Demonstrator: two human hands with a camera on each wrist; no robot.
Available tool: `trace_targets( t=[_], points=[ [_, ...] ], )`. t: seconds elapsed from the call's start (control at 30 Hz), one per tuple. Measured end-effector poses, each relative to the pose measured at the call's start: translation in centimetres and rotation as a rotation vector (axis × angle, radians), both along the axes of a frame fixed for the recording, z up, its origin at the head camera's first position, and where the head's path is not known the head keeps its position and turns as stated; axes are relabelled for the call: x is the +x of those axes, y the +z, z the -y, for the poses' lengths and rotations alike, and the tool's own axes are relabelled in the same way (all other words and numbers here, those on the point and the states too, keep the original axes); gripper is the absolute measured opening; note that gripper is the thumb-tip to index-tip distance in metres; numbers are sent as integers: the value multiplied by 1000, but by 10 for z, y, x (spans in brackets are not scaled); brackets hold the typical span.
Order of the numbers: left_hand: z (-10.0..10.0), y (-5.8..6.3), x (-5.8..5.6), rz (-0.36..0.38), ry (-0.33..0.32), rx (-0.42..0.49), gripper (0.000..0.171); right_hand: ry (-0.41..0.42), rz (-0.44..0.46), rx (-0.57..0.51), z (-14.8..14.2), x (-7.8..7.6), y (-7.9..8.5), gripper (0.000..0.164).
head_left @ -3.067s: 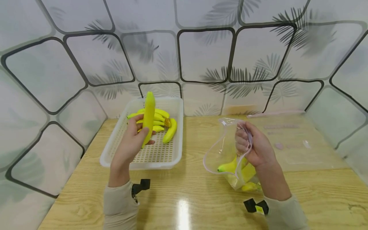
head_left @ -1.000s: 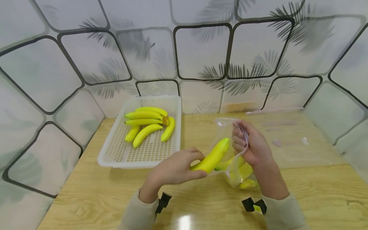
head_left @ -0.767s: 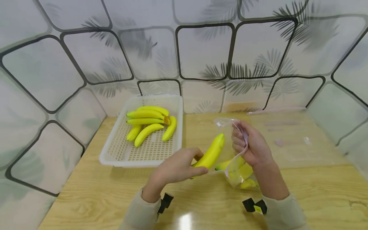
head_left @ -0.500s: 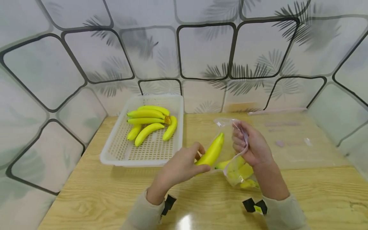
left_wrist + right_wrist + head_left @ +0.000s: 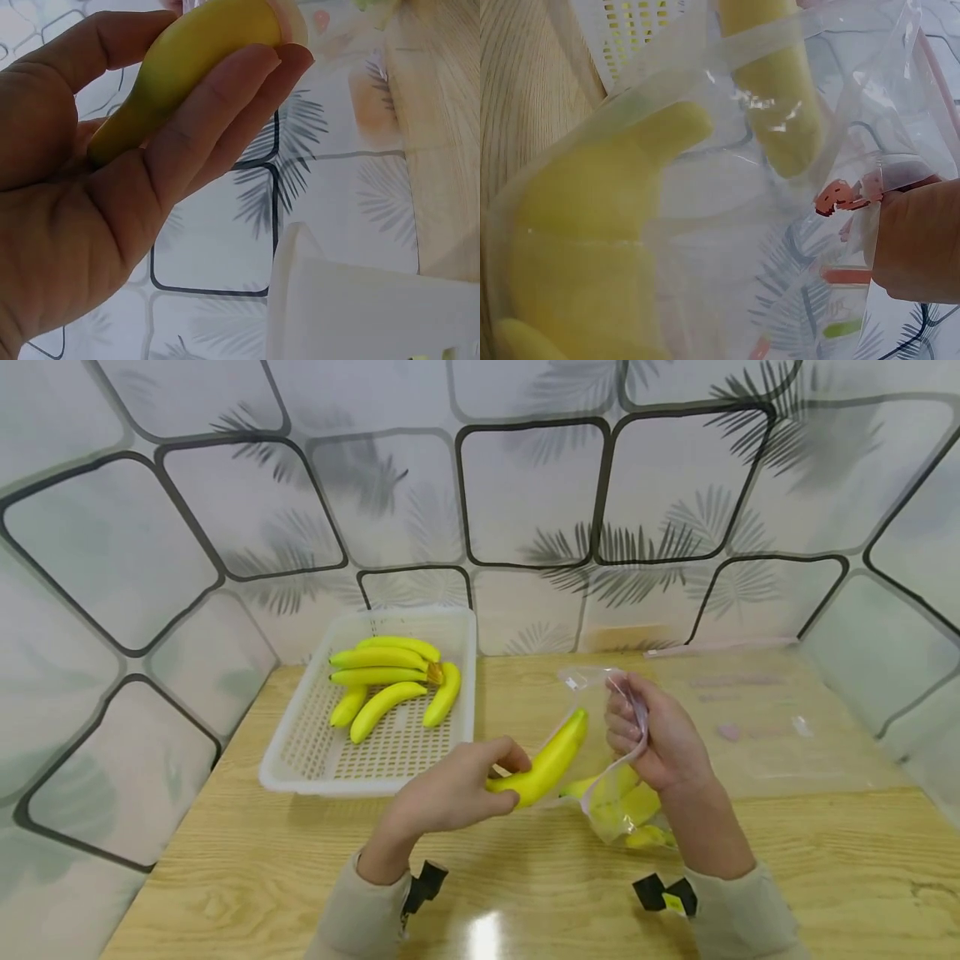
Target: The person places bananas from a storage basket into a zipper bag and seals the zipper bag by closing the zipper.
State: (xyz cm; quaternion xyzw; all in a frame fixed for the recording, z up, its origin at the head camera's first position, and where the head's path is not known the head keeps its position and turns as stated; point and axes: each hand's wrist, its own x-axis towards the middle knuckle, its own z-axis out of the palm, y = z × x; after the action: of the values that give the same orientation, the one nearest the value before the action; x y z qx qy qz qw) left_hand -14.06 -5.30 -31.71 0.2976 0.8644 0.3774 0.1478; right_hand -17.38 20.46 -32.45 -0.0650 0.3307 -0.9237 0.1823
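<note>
My left hand (image 5: 453, 785) holds a single yellow banana (image 5: 551, 766), its thumb below and fingers above. The banana tilts up to the right at the mouth of a clear zip bag (image 5: 594, 789). In the right wrist view, the end of that banana (image 5: 780, 105) shows through the film. My right hand (image 5: 663, 735) grips the bag's bunched upper rim, fingers curled. Several bananas (image 5: 585, 195) lie in the lower part of the bag. From the left wrist view, the held banana (image 5: 195, 60) sits between thumb and fingers.
A white perforated basket (image 5: 330, 787) stands at the left with a bunch and loose bananas (image 5: 386, 712) in it. On the right of the wooden table (image 5: 525, 893) lies another clear zip bag (image 5: 780, 743), flat. A patterned wall covering closes off the back and sides.
My left hand carried the banana rightward from above the basket to the bag's mouth. Over the last second, hand and banana shifted only slightly. My right hand stayed on the bag rim.
</note>
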Motion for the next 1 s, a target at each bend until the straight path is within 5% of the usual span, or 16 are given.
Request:
trace_targets(
  t=[0.13,0.37,0.6,0.73,0.9,1.0],
  points=[
    [-2,0,2,-23,20,3,20,-1,7,2,0,0,0,31],
    [-6,-1,4,123,79,23,18,1,16,-10,-1,0,-2,32],
    [2,1,2,122,-20,32,17,-4,21,-12,-1,-2,-1,31],
    [2,0,1,131,-11,33,16,2,22,-4,0,-2,-1,31],
    [-3,-4,2,59,5,-19,16,13,17,-28,0,-2,-3,33],
    [-8,-7,2,-46,-2,-54,16,18,19,-39,-1,-3,-3,33]
  ],
)
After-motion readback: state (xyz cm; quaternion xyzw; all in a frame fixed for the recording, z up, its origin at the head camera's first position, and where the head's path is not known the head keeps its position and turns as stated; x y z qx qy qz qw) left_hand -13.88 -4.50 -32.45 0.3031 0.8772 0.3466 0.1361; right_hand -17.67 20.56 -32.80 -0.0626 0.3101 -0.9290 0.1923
